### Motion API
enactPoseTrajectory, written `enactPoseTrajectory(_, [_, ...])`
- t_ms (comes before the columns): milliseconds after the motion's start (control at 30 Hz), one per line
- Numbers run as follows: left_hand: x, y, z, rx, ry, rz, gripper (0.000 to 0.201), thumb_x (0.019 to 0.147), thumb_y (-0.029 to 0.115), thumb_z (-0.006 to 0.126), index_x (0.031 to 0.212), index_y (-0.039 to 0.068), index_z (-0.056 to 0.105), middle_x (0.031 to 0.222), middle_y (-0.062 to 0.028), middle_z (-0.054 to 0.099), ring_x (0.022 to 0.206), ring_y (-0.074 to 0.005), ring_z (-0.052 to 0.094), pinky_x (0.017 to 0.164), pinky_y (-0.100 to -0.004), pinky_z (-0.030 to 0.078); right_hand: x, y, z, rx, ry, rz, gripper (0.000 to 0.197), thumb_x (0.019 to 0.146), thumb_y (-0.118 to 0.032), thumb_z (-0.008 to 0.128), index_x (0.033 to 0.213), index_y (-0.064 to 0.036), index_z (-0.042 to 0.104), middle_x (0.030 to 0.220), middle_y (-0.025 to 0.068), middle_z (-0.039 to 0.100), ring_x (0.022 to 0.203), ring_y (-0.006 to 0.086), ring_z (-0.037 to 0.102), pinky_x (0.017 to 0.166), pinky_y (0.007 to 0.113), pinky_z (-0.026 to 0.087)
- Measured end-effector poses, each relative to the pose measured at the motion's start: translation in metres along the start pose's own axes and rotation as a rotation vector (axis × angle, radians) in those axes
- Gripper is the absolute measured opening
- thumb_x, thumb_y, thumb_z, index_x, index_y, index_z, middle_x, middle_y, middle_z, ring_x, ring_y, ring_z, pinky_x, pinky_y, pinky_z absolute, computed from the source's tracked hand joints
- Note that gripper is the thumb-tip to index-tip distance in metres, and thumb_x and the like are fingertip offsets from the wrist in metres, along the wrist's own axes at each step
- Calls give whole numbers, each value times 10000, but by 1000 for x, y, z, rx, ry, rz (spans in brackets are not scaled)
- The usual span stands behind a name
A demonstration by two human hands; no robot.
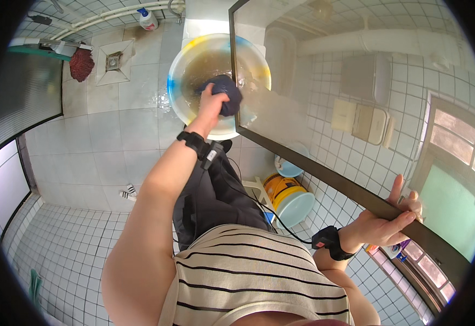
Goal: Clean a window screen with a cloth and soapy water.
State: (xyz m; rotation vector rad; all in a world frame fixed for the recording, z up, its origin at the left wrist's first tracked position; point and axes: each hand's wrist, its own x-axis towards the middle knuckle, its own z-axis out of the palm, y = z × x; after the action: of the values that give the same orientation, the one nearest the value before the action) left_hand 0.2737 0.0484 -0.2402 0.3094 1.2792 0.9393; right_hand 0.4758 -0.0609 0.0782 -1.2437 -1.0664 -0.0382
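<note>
My left hand (211, 107) is closed around a bunched dark blue cloth (227, 93). It holds the cloth over the round basin (175, 100), against the near left edge of a large glass panel (281, 117) with a dark frame. Cloudy brownish water lies in the basin, which has a white, yellow and blue rim. On the right, my right hand (390, 223) grips the lower frame edge of the panel, thumb on the near side. Some of its fingers are hidden behind the frame. The panel stands tilted, and its lower left corner is over the basin.
Right of my legs are a yellow-orange bucket (280, 187), a pale green basin (296, 208) and a light blue basin (293, 163). A floor drain (112, 61), a red mop head (82, 65) and a white pump bottle (148, 20) are at the far left. The floor around the basin looks wet.
</note>
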Motion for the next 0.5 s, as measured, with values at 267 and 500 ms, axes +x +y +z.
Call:
enactPoseTrajectory(267, [-115, 46, 80, 23, -330, 216, 482, 652, 72, 513, 1119, -9, 425, 904, -99, 539, 818, -177, 524, 735, -285, 425, 0, -3, 13, -104, -30, -22, 189, 913, -162, 387, 942, 24, 406, 845, 89, 389, 899, 211, 454, 738, 505, 541])
enactPoseTrajectory(500, [-144, 59, 123, 169, -278, 669, 513, 723, 70, 551, 1184, -6, 339, 1056, -187, 503, 955, -291, 523, 834, -324, 399, -3, -12, 14, 26, -82, 45, 105, 909, -110, 377, 928, -9, 393, 796, 60, 333, 905, 198, 435, 762, 528, 526])
